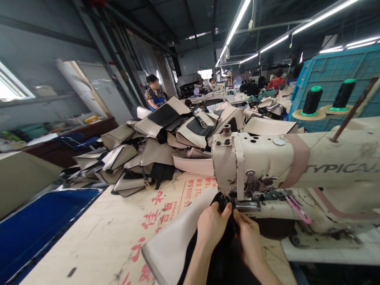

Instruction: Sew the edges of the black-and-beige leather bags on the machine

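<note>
Both hands at the machine's (297, 166) needle end, near the table's (97, 233) front edge. Left hand (211, 225) & right hand (248, 237) sit side by side, fingers closed, pinching black fabric (223, 253) right under the needle area; the fingertips meet at a bunched black edge there. The fabric is soft, matte, dark, and joined to a cream panel (175, 237) that looks smooth & leather-like, stiff, w/ a thick folded edge. The piece's long axis runs from the front edge up & right to the machine head, far end under the foot, near end hanging off toward the person. Machine is cream-painted metal, scuffed & stained, w/ tape wrapped round the arm and pink-handled snips (297, 209) lying on its bed. Tabletop is pale board w/ red printed characters, scratched. Toward the table's far edge, a heap of cream & black bags (154, 150), boxy, flat-sided, some w/ metal buckles. Behind the machine, two black thread cones (312, 101) on green bases, in front of a blue crate (332, 71). A person (154, 95) stands in the aisle beyond the heap.
</note>
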Action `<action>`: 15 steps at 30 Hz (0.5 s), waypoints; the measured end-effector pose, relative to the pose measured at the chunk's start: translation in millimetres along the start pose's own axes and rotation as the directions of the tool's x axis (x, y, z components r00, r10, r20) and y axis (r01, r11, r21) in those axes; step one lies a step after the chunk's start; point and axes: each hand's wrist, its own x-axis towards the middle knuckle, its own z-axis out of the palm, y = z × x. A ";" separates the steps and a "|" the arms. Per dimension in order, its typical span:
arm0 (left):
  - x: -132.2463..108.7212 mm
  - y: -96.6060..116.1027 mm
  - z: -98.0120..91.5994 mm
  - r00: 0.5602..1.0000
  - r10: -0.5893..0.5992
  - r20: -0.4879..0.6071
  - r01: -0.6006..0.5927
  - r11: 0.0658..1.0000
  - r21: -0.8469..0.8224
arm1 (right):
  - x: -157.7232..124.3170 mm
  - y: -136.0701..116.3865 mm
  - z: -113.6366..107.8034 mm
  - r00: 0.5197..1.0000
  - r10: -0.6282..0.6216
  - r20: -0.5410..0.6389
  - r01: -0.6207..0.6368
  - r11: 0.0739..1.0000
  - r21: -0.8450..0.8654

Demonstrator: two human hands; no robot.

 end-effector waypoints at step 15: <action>3.8 -1.7 8.1 0.996 -0.080 -0.042 0.080 0.997 -0.011 | 2.3 -1.1 -3.9 0.999 -0.032 -0.010 0.031 0.994 -0.102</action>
